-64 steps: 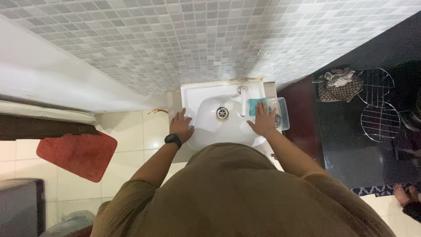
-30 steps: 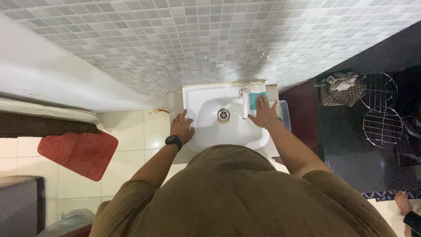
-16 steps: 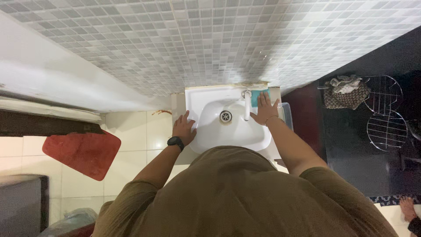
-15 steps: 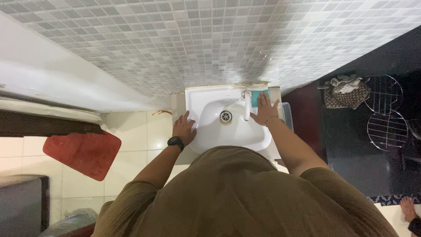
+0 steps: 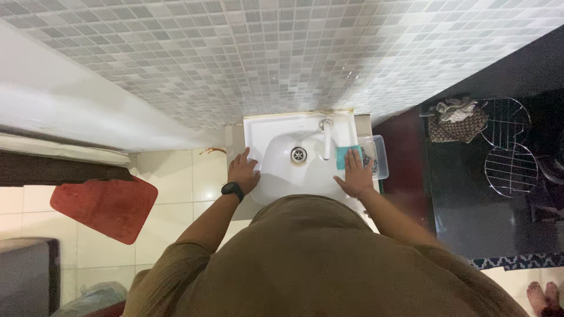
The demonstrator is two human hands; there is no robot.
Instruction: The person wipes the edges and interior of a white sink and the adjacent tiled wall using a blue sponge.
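The white ceramic wall-mounted washbasin (image 5: 281, 181) with its round steel drain (image 5: 298, 154) and chrome tap (image 5: 326, 136) sits against the grey mosaic tile wall (image 5: 282, 53). On its right rim lies the small teal rectangular cleaning cloth (image 5: 345, 157), flat and mostly covered by the right hand (image 5: 356, 175), whose fingers are spread and pressed down on it, not pinching. The left hand (image 5: 242, 170), with a black wristwatch (image 5: 232, 189), rests open and flat on the basin's left rim. Since half a second ago the right hand and cloth have slid back from the far corner by the tap toward the person along the right rim. Just right of the cloth stands a clear plastic container (image 5: 378, 156), leaving little room that way; the bowl lies open to the left.
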